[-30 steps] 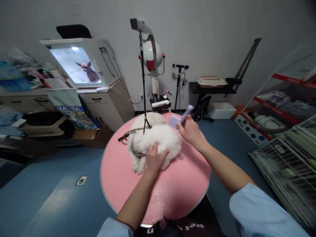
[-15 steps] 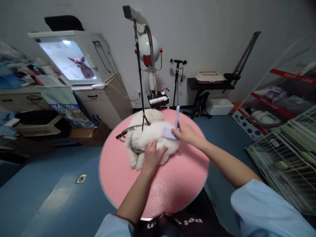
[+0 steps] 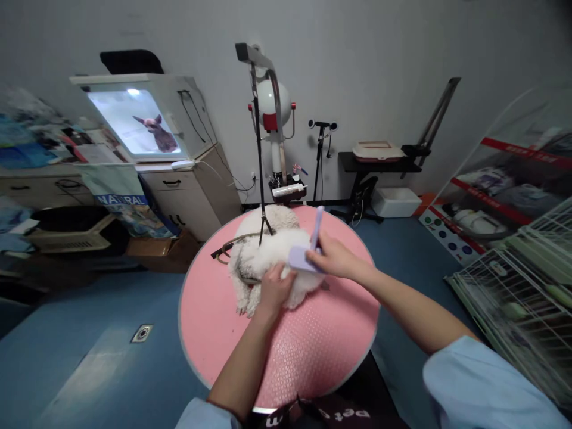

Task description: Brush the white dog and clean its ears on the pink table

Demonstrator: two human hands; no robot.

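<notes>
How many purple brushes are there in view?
1: a purple slicker brush, in the right hand, over the white dog. Others may be hidden.

Bare top on the pink grooming table (image 3: 210,322) gives low passage from the lower left of the frame up to the left forearm (image 3: 245,357). The white dog (image 3: 263,253) blocks the middle, a black strap (image 3: 260,149) hanging over it from the metal grooming arm (image 3: 254,55) at upper centre. A tan loop (image 3: 224,247) obstructs the dog's left side in frame. Right of centre, the right hand (image 3: 333,256) and lilac slicker brush (image 3: 302,258) bar access; below them, tabletop lies open.
</notes>
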